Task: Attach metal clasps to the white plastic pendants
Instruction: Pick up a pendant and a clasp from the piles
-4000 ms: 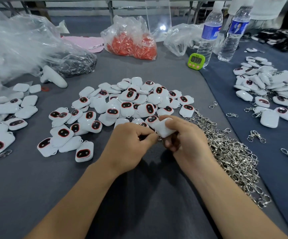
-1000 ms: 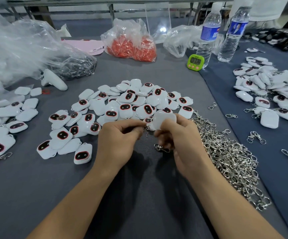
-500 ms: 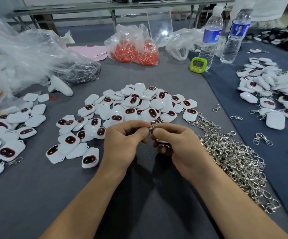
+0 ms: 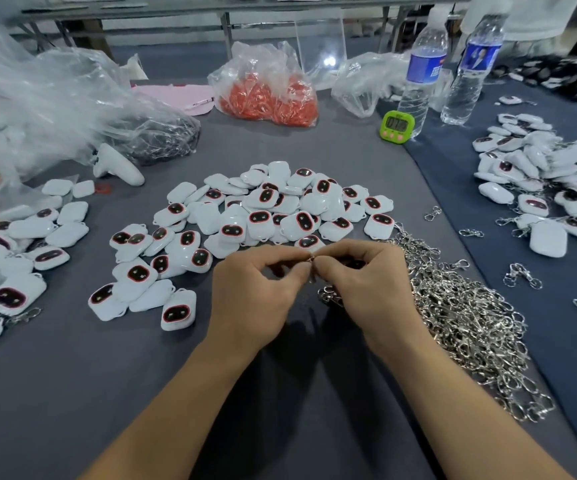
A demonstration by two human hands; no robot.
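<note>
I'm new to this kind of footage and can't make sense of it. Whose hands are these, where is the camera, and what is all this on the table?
There is no machine here: a person works with bare hands, and the one camera sits on their head, looking forward and down. So the left hand and right hand reach in from the bottom edge. Their fingertips meet and pinch a small metal clasp; whether a pendant is also held is hidden by the fingers. On the grey table lies a pile of white pendants with dark faces, and to the right a heap of loose clasps. Farther back stand a green timer, two water bottles and a bag of orange pieces.
</note>
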